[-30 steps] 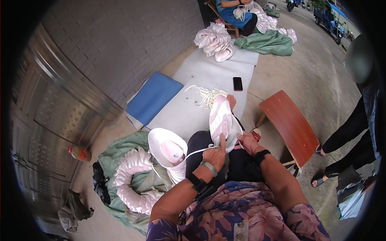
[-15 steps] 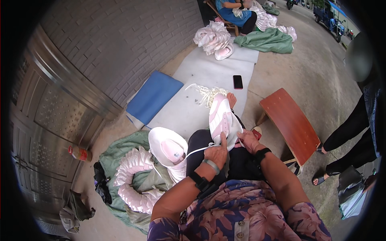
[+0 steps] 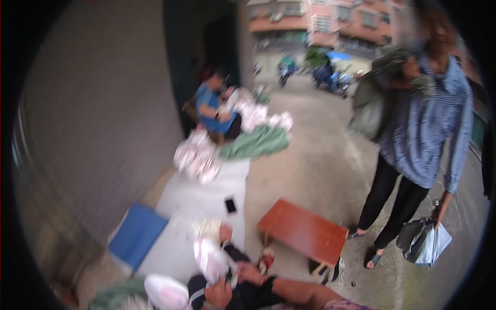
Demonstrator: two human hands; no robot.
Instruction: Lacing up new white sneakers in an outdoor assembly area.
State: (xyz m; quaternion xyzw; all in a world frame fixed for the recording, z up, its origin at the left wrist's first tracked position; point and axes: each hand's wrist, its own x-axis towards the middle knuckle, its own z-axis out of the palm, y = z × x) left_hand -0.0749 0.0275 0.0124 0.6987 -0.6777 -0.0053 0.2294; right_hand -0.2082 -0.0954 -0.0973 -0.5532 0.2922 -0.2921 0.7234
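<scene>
A white-and-pink shoe upper [image 3: 209,258] rests over my lap, blurred by motion. At its near edge is my left hand [image 3: 219,293], its fingers curled; what they pinch is smeared. Just right of the upper, my right hand [image 3: 250,273] is also closed, close to the left one, and its grip is too blurred to make out. Another white upper with a pink inside [image 3: 166,292] lies left of my knee. A bundle of cream laces [image 3: 206,227] sits beyond the upper, by my bare foot [image 3: 226,232].
A red-brown wooden bench [image 3: 305,230] stands to the right. A blue pad [image 3: 138,235] and black phone [image 3: 230,205] lie on the pale mat [image 3: 175,204]. At right a person [image 3: 423,124] stands carrying bags; another person [image 3: 212,111] sits farther off among piled uppers [image 3: 196,157].
My view has swung up and to the right, bringing the street and standing person into sight. The hands and upper now appear lower in the picture, still close together.
</scene>
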